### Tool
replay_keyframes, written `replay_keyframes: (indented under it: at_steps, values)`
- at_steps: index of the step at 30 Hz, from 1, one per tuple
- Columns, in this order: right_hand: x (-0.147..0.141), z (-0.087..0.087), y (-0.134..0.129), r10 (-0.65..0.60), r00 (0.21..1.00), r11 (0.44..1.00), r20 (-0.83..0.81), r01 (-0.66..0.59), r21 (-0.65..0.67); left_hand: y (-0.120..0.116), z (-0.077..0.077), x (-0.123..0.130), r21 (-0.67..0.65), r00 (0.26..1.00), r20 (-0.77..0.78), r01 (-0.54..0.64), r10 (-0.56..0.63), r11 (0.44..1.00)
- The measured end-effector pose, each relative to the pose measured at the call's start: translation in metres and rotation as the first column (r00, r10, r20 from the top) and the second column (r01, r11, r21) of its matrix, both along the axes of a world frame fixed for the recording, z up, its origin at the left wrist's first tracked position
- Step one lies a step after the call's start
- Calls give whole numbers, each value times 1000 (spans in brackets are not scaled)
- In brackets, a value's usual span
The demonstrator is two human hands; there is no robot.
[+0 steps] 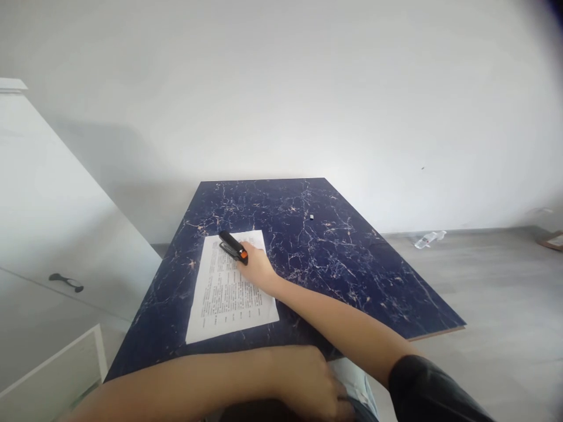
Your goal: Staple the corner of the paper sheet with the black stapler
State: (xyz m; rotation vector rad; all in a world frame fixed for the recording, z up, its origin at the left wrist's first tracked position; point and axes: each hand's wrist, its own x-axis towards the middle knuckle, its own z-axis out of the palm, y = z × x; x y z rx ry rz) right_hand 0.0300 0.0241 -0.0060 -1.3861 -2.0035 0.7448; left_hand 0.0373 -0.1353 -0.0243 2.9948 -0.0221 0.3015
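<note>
Printed paper [220, 299] lies on the dark blue marbled table [285, 199]. My right hand [255, 268] is closed around the rear end of a black stapler [229, 243] with an orange part, over the upper part of the paper. The stapler's front points to the upper left. Whether its jaws touch the sheet's edge is unclear. My left hand [312, 384] is low in front of the table's near edge, by my lap. Its fingers are blurred and partly hidden, so what they hold, if anything, cannot be seen.
A small pale object [311, 217] rests toward the back of the table. A white cabinet [53, 193] with a black handle [65, 282] stands at the left. Clear plastic packaging [430, 239] lies on the floor at the right. The wall is behind the table.
</note>
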Motion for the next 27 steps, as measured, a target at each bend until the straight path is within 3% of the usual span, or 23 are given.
replay_keyframes:
  at_steps: [3, 19, 23, 27]
  values:
    - [-14, 2, -3, 39, 999, 999, -8, -39, -18, 7, 1, 1, -1, 993, 20, 119, -119, 993]
    - [-55, -1, -8, 53, 998, 997, 25, -51, -57, 13, -8, 1, -31, 981, 42, 193, -192, 981]
    - [-40, 7, -4, 92, 992, 995, -89, -95, -37, 12, -3, 1, -29, 985, 29, 169, -168, 985]
    - [0, 20, 8, 83, 975, 982, -207, -45, 181, 12, -3, 1, -38, 991, 27, 135, -134, 990]
